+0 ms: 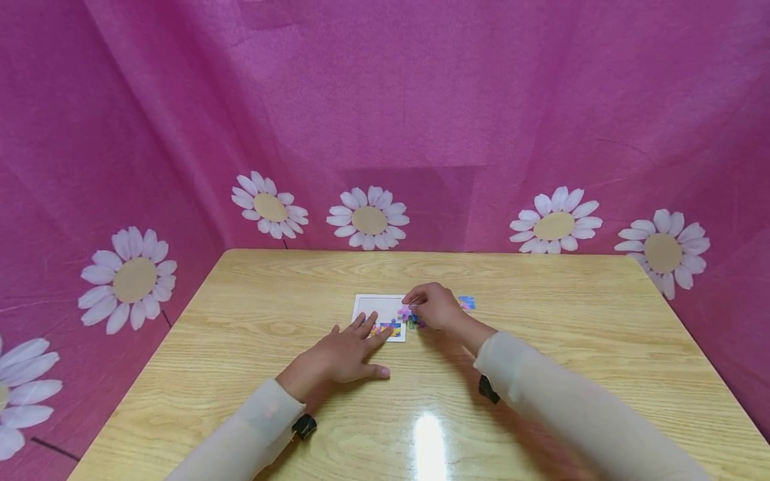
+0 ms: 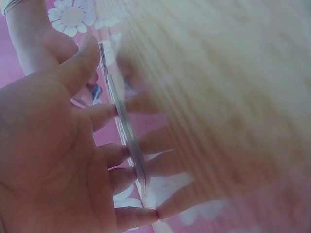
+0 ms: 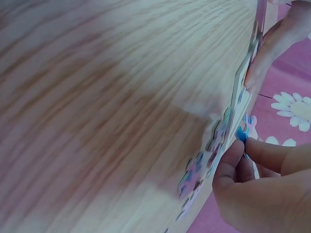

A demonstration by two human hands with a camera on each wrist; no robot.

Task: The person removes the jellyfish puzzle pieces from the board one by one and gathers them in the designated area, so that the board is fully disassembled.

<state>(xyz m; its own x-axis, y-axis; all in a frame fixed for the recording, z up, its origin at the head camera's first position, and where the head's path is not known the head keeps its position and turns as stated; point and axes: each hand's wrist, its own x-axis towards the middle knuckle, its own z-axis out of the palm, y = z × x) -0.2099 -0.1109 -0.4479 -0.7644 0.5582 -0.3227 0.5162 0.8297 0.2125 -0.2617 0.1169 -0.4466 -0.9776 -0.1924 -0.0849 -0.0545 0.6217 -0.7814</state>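
Observation:
A white puzzle tray point(image 1: 379, 306) lies flat on the table, with joined colourful puzzle pieces point(image 1: 395, 329) along its near edge. My left hand point(image 1: 344, 355) rests with spread fingers on the tray's near left part, hiding some of those pieces. In the left wrist view its straight fingers point(image 2: 125, 179) touch the tray edge. Over the tray's right side, my right hand point(image 1: 438, 308) pinches a pink and blue puzzle piece point(image 3: 246, 125) between thumb and fingertips. Several loose puzzle pieces point(image 3: 193, 177) lie beneath and beside that hand.
Another blue and pink puzzle piece point(image 1: 467, 302) lies right of the right hand. The wooden table point(image 1: 289, 280) reaches back to a pink curtain point(image 1: 409, 100) with white daisies. A bright glare spot shows on the table's near part.

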